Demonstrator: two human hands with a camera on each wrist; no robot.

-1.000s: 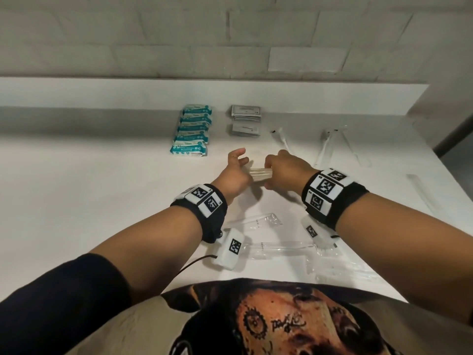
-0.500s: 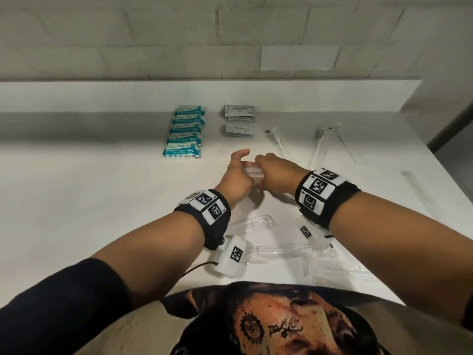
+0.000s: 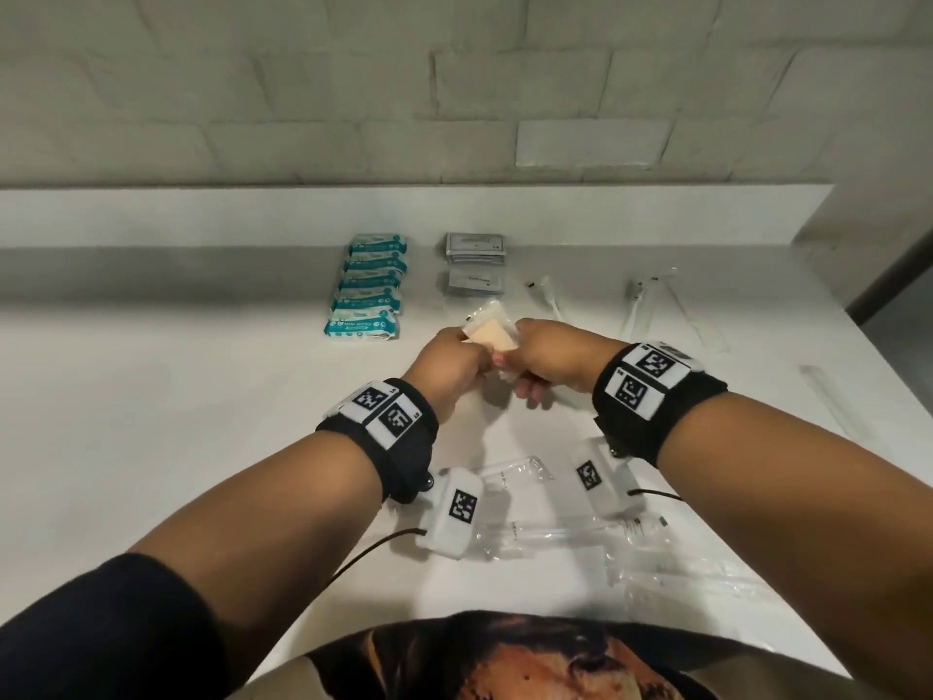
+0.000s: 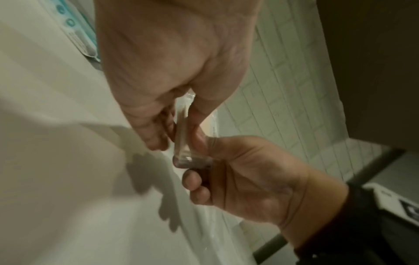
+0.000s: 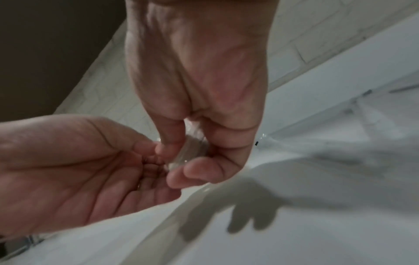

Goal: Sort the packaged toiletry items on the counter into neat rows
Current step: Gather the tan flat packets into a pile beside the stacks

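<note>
Pinching with both left hand (image 3: pixel 449 368) and right hand (image 3: pixel 553 358) a clear-wrapped packet (image 3: pixel 488 329), seemingly light, crinkly, slippery, likely best taken by its edges.

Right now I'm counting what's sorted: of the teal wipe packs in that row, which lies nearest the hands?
The front teal-and-white wipe pack, at the row's near end, closest to the left hand; the other packs sit behind it toward the wall.

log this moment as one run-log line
left hand: pinches clear packet | right hand: grips same packet | packet: held above counter | teal packs: in row
</note>
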